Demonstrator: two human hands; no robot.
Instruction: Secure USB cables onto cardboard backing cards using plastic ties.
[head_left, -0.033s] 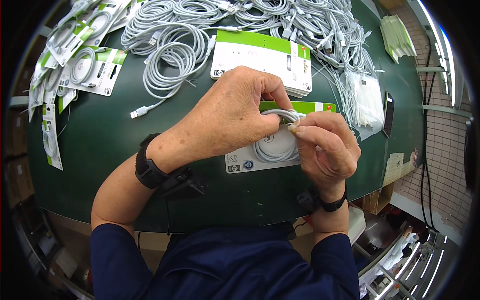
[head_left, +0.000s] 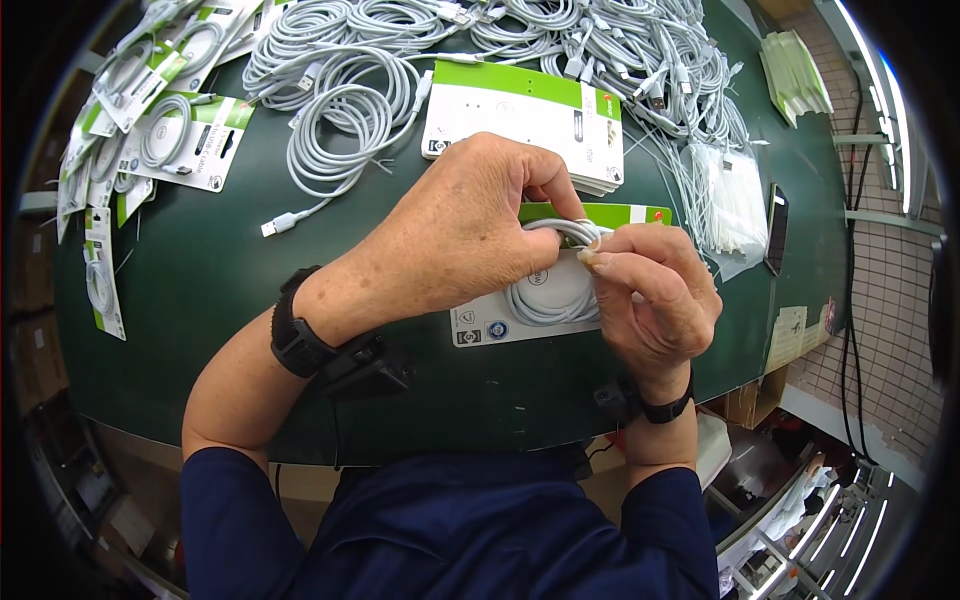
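At left, carded cables (head_left: 165,140) overlap on the table (head_left: 220,255), the topmost cut off. The left hand's (head_left: 470,220) grip closes thumb and forefinger on the coiled cable (head_left: 550,311); its other fingers are mostly hidden. The coil lies on a green-and-white card (head_left: 484,312), partly covered by 2 hands. The right hand's (head_left: 660,290) fingertips press together beside it, their catch too small to discern. Farther right, a clear bag (head_left: 738,264) holds thin white strips (head_left: 728,222).
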